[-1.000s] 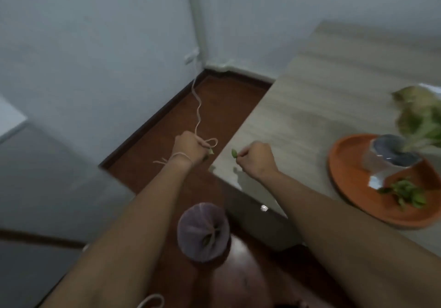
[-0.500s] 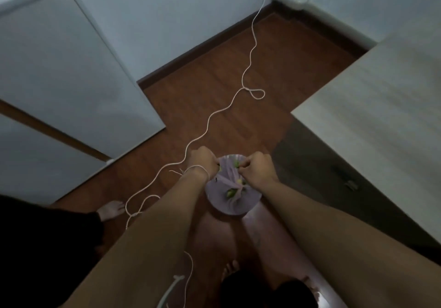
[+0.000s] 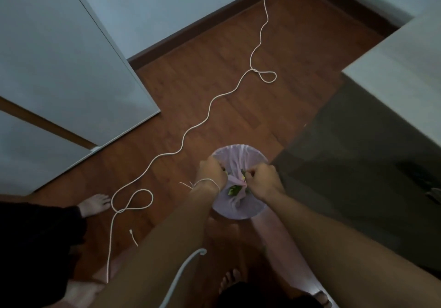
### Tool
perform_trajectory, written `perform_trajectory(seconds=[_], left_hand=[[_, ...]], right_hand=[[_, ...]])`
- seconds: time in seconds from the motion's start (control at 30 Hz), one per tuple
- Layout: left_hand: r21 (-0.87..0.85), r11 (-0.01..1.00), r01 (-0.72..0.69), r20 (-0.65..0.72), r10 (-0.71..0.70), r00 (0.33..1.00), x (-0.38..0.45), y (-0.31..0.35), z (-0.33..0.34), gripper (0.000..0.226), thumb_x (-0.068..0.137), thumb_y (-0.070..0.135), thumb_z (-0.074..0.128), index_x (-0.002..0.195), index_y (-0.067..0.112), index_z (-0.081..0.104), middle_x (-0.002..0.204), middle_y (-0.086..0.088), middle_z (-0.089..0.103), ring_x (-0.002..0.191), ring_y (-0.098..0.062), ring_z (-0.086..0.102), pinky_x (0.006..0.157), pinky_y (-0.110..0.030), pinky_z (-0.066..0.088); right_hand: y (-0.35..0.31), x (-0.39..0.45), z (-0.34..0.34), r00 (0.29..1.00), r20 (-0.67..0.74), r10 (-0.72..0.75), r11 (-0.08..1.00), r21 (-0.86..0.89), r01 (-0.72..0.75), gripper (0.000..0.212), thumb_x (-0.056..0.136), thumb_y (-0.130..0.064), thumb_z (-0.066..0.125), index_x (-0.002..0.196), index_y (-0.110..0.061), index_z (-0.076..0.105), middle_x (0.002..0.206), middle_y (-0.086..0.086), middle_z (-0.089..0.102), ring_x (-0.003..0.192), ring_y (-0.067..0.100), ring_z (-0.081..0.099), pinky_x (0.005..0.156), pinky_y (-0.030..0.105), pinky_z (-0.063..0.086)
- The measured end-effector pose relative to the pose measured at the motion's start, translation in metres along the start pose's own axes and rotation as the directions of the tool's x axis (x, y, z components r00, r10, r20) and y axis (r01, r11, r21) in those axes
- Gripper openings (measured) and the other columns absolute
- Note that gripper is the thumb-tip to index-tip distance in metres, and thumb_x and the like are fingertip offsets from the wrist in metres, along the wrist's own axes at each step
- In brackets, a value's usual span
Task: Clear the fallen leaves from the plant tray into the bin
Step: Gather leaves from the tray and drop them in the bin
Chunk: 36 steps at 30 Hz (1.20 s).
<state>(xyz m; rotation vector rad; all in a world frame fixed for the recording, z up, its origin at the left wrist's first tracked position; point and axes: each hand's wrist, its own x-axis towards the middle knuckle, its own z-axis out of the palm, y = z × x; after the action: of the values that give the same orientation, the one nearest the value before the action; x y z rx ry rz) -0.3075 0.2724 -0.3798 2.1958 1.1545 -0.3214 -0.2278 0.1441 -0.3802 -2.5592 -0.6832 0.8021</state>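
A small round bin lined with a pale purple bag stands on the wooden floor, with green leaves lying inside it. Both my hands hover over its opening. My left hand is at the bin's left rim with fingers pinched around a small green leaf. My right hand is over the middle of the bin, fingertips pinched on a green leaf. The plant tray is out of view.
A long white cord snakes across the floor from the far wall to a loop near my left foot. The light table edge is at the right. A white door stands at the left.
My hands have carried the leaves from the table edge down over the bin. My view has tilted from the table and tray to the floor.
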Motion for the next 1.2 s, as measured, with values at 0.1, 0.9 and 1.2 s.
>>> perform_trajectory(seconds=[0.1, 0.9, 1.2], left_hand=[[0.012, 1.0, -0.003, 0.021, 0.003, 1.0, 0.006, -0.013, 0.018, 0.021, 0.086, 0.01, 0.057, 0.094, 0.007, 0.077, 0.104, -0.015, 0.074, 0.105, -0.036, 0.065, 0.091, -0.036, 0.051], [-0.041, 0.985, -0.169, 0.145, 0.174, 0.974, 0.003, -0.015, 0.004, 0.037, 0.093, 0.023, 0.056, 0.129, 0.014, 0.063, 0.132, -0.01, 0.065, 0.124, -0.027, 0.059, 0.105, -0.03, 0.044], [-0.17, 0.943, -0.286, -0.064, 0.279, 0.958, -0.025, 0.076, -0.093, 0.028, 0.087, 0.011, 0.067, 0.114, 0.008, 0.072, 0.114, -0.011, 0.074, 0.105, -0.024, 0.07, 0.091, -0.023, 0.046]], right_hand=[[0.011, 0.003, 0.015, 0.998, 0.01, 0.065, 0.997, 0.03, -0.065, 0.04, 0.087, -0.013, 0.059, 0.049, -0.007, 0.052, 0.054, 0.013, 0.056, 0.061, 0.032, 0.055, 0.058, 0.033, 0.038], [0.023, 0.012, 0.026, 0.989, -0.113, 0.092, 0.974, 0.215, -0.066, 0.051, 0.083, -0.01, 0.065, 0.133, -0.016, 0.059, 0.106, 0.015, 0.065, 0.094, 0.029, 0.062, 0.086, 0.037, 0.051], [-0.022, -0.054, -0.089, 0.982, -0.189, -0.009, 0.858, 0.503, 0.105, 0.05, 0.075, -0.029, 0.057, 0.125, -0.028, 0.062, 0.119, -0.004, 0.063, 0.109, 0.013, 0.062, 0.095, 0.04, 0.053]])
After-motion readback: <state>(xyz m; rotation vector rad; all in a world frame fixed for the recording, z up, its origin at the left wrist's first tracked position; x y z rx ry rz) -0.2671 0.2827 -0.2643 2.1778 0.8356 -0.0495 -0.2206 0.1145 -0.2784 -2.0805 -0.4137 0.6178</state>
